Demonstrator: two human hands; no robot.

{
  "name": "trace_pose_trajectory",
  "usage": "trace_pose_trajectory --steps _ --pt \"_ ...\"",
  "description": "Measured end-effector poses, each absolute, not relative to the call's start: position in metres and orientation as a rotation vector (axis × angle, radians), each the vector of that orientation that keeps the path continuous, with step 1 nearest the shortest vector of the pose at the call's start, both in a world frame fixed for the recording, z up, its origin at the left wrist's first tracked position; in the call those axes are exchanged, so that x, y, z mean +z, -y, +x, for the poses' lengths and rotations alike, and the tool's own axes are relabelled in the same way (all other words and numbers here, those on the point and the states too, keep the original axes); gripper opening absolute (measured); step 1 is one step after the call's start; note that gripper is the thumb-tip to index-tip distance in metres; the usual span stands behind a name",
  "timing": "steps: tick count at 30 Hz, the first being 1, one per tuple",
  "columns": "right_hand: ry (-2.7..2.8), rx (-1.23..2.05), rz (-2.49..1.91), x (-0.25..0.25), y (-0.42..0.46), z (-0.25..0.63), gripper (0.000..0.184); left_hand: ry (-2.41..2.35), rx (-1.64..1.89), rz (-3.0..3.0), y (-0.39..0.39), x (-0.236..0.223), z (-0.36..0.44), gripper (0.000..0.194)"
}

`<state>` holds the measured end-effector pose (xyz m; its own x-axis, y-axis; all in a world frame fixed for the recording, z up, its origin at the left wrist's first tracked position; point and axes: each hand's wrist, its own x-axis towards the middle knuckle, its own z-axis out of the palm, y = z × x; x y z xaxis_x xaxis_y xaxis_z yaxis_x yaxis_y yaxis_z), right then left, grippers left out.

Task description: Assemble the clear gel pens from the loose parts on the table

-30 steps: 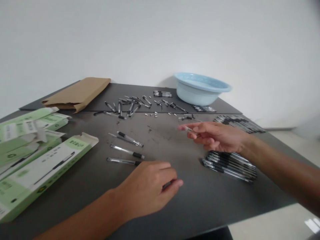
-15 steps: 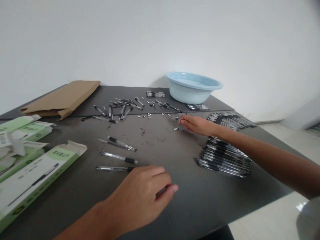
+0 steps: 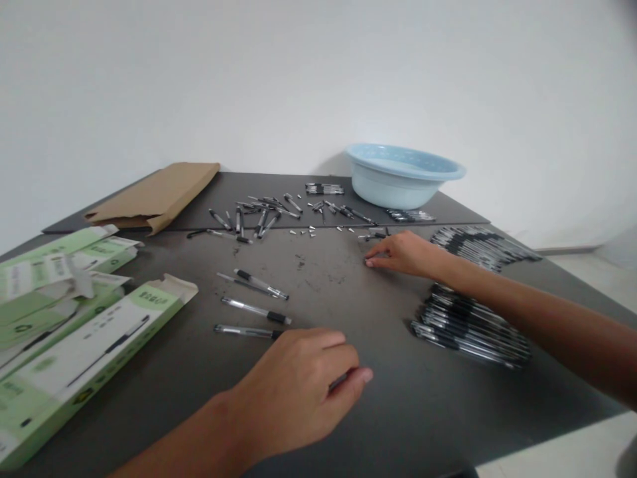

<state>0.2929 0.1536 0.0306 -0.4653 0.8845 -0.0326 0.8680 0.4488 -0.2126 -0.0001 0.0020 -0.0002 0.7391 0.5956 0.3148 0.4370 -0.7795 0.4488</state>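
Grip, left hand [image 3: 311, 392]: palm down near the worktop's [image 3: 393, 425] front edge, fingers curled, thumb drawn in toward the index finger; whether anything is clasped cannot be told. Just beside it, one black-grip gel pen [image 3: 243, 330], long axis roughly left to right, grip end hidden by the hand. Toward the left edge: green-and-white pen cartons [image 3: 114, 338]. Toward the right edge: a stack of gel pens [image 3: 472, 332], partly overlapped in view by the right forearm.

Grip, right hand [image 3: 405, 253]: fingertips lowered to the worktop, thumb and index nearly together; anything pinched is too small to be made out. Silver cone tips [image 3: 292, 232] are scattered beyond and to the left of these fingertips, the right hand being nearer to them. Farther back: loose pen barrels [image 3: 261, 222]; near the far left corner, a kraft-paper envelope [image 3: 159, 192]; by the far edge, right of centre, a light-blue basin [image 3: 398, 189].

Changes: one second earlier, a slender piece was held raised by the right hand; now none is seen there. The left hand's pose is unchanged.
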Motion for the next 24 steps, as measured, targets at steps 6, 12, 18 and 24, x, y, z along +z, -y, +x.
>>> trace_pose_trajectory --steps 6,12,18,24 --pt "2.463 0.463 -1.597 0.041 -0.136 0.282 0.038 -0.835 0.651 2.501 -0.002 0.005 0.002 0.028" --pt "1.870 1.501 -1.395 0.055 -0.076 0.255 0.054 -0.955 0.732 2.276 -0.007 0.009 0.002 0.032" --pt "1.142 2.314 -1.082 0.077 -0.041 0.236 0.029 -1.031 0.878 1.975 -0.005 0.011 0.004 0.021" --pt "1.593 1.898 -1.008 0.073 -0.026 0.226 0.026 -0.907 1.138 1.478 -0.006 0.023 0.008 0.026"
